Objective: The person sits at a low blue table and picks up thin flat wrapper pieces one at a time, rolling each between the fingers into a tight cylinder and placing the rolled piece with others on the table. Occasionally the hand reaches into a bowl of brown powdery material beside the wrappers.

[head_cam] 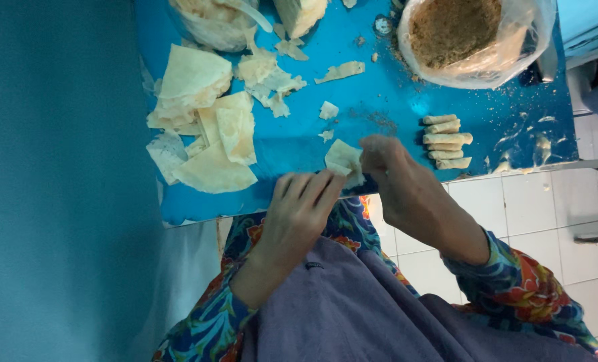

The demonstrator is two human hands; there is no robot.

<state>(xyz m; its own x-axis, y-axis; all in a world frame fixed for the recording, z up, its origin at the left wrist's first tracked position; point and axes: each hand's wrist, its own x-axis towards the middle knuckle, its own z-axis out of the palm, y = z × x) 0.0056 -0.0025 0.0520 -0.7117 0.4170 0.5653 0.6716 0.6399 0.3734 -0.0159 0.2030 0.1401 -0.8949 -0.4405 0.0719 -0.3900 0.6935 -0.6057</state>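
Note:
My left hand [299, 208] and my right hand [396, 177] meet at the near edge of the blue table [393, 100], both pinching a small pale wrapper sheet [344, 159] that is partly folded between the fingers. Just to the right of my right hand lies a row of several finished little rolls [448, 141]. A heap of cut wrapper sheets [208, 127] lies to the left of my left hand. What is inside the folded sheet is hidden by my fingers.
A clear bag of brown crumbly filling [456, 30] stands at the far right. A plastic container with a spoon [218, 20] and a pale block [300, 13] stand at the far edge. Torn wrapper scraps [339, 70] dot the table. White floor tiles [533, 214] lie at right.

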